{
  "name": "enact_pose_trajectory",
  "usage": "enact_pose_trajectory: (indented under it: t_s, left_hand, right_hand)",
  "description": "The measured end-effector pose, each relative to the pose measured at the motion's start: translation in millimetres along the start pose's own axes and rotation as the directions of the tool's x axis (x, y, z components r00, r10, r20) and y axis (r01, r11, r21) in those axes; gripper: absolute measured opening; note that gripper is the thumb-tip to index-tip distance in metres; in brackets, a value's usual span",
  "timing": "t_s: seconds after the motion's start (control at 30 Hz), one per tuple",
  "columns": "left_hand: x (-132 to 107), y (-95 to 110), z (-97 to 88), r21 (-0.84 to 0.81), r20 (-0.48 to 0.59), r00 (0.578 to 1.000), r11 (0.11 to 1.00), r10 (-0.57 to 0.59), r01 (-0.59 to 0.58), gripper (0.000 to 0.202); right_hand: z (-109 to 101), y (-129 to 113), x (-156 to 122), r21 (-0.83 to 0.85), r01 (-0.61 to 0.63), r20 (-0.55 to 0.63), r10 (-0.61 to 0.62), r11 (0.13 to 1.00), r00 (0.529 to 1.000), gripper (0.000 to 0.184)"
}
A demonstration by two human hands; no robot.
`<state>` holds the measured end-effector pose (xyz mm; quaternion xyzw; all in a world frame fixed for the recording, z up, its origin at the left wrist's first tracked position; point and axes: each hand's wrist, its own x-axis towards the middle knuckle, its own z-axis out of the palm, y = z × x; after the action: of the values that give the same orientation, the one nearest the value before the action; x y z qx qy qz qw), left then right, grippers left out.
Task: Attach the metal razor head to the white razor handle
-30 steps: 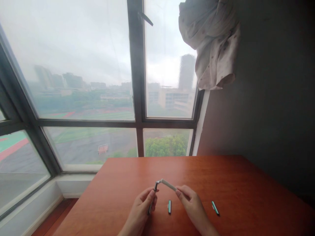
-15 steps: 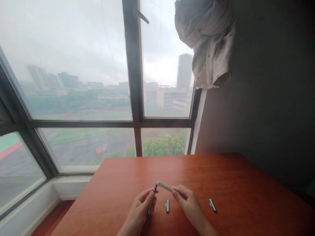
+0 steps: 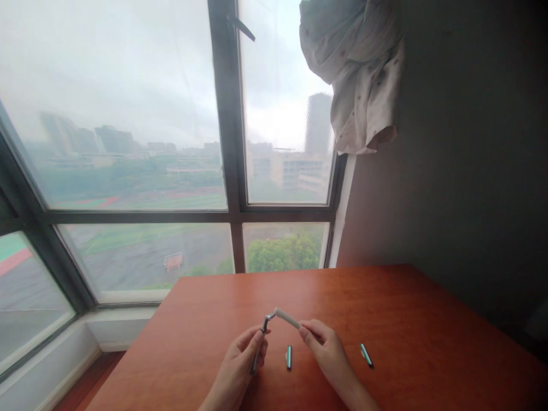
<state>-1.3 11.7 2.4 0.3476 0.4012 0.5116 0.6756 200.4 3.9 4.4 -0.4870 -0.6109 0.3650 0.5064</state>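
Observation:
My left hand is closed round a slim dark razor handle with a shiny silver neck, its top tilted up to the right. Between the thumb and fingers of my right hand is a pale grey stick, slanting up to the left. The stick's far end meets or nearly meets the silver tip; whether they touch I cannot tell. Below and between the hands lies a razor head in green, white and black. A similar razor head rests right of my right hand.
Both hands are above a reddish-brown wooden table. Behind it stand tall windows with a dark frame. A bundled pale curtain hangs at the upper right, beside a dark wall.
The silver tip of the razor handle has turned and drawn slightly left from the grey stick's end, so more of it shows. Both hands keep their grip.

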Motion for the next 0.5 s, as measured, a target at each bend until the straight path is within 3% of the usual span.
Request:
enact_pose_trajectory:
  t_s: [0.13, 0.5]
  left_hand:
    - [-1.1, -0.5, 1.7, 0.016, 0.000, 1.000, 1.000, -0.008, 0.008, 0.051]
    - [-2.1, 1.0, 1.6, -0.014, 0.056, 0.998, 1.000, 0.005, -0.004, 0.044]
  right_hand:
    - [2.3, -3.8, -1.9, 0.003, 0.028, 0.041, -0.028, 1.000, 0.999, 0.043]
    - [-2.3, -5.4, 0.2, -0.020, 0.034, 0.003, -0.034, 0.999, 0.999, 0.040]
